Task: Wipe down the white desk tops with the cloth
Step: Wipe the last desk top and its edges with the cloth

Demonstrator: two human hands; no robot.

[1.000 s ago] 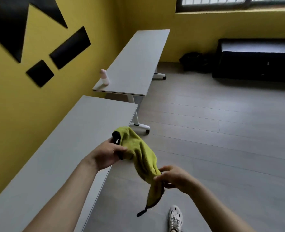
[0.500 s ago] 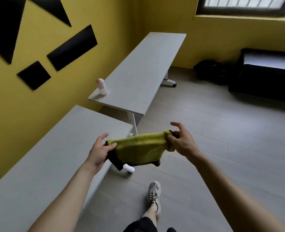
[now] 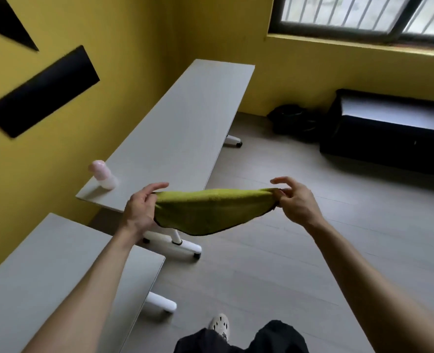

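A yellow-green cloth (image 3: 205,212) with a dark hem hangs stretched in the air between my hands. My left hand (image 3: 139,210) pinches its left end and my right hand (image 3: 292,200) pinches its right end. The cloth sags in the middle, in front of the near end of the far white desk (image 3: 185,118). The near white desk (image 3: 45,271) lies at lower left, under my left forearm. Both desk tops run along the yellow wall.
A small bottle with a pink cap (image 3: 102,175) stands on the far desk's near left corner. Wheeled white desk feet (image 3: 185,247) stick out onto the grey floor. A black bench (image 3: 394,133) and a black bag (image 3: 295,122) sit by the window wall. My shoe (image 3: 219,324) is below.
The cloth went from hanging bunched to being pulled out flat between both hands. My hands moved apart and up, and the view moved closer to the far desk.
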